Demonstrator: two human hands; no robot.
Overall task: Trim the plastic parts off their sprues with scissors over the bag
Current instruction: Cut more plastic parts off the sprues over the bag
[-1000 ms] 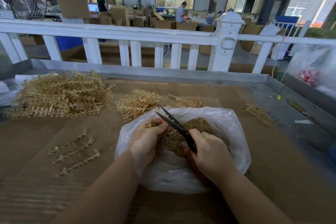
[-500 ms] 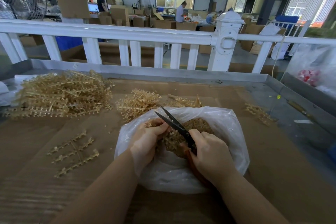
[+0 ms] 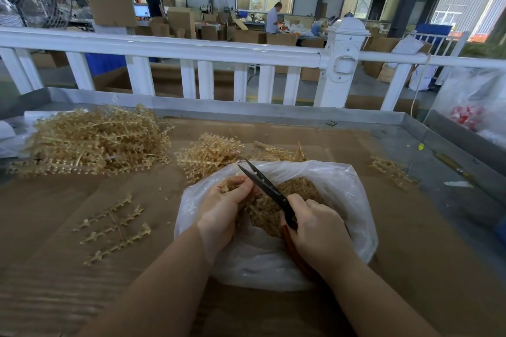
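Over bag (image 3: 342,194): left hand (image 3: 221,208) fingers pinch sprue (image 3: 232,185); right hand (image 3: 317,230) grips scissors (image 3: 269,189), blades beside sprue.

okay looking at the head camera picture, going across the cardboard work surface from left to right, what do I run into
Big heap of sprues → loose sprues lying flat → smaller heap → left hand, gripping a sprue → scissors → right hand, on the scissors over the bag → stray sprue pieces.
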